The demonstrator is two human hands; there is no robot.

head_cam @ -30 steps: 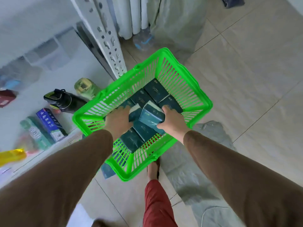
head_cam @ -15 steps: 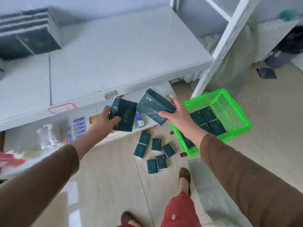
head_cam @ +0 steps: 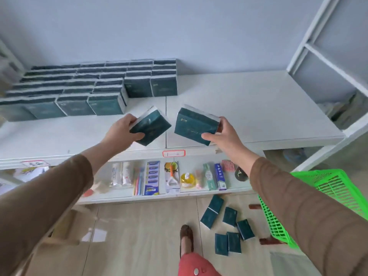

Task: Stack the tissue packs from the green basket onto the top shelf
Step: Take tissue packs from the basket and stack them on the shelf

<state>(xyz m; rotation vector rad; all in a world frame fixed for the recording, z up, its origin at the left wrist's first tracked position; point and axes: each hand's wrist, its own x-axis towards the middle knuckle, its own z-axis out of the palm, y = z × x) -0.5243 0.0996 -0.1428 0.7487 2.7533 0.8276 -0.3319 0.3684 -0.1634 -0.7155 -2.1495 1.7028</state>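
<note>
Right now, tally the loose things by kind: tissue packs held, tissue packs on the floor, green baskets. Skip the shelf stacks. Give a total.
Tissue packs held: 2, one in the left hand, one in the right hand
Tissue packs on the floor: 6
Green basket: 1
Total: 9

I see rows of stacked tissue packs (head_cam: 95, 90) on the left rear of the top shelf (head_cam: 249, 108), against the wall; my left hand (head_cam: 121, 132) holds one pack (head_cam: 151, 126) above the shelf's front edge, and my right hand (head_cam: 225, 134) holds another pack (head_cam: 195, 124) just to its right, the two apart; below lies a lower shelf (head_cam: 159, 196) bearing small goods; loose packs (head_cam: 227, 226) lie on the floor (head_cam: 139, 236) before it; the basket (head_cam: 326, 188) stands at the right, partly behind my right arm.
</note>
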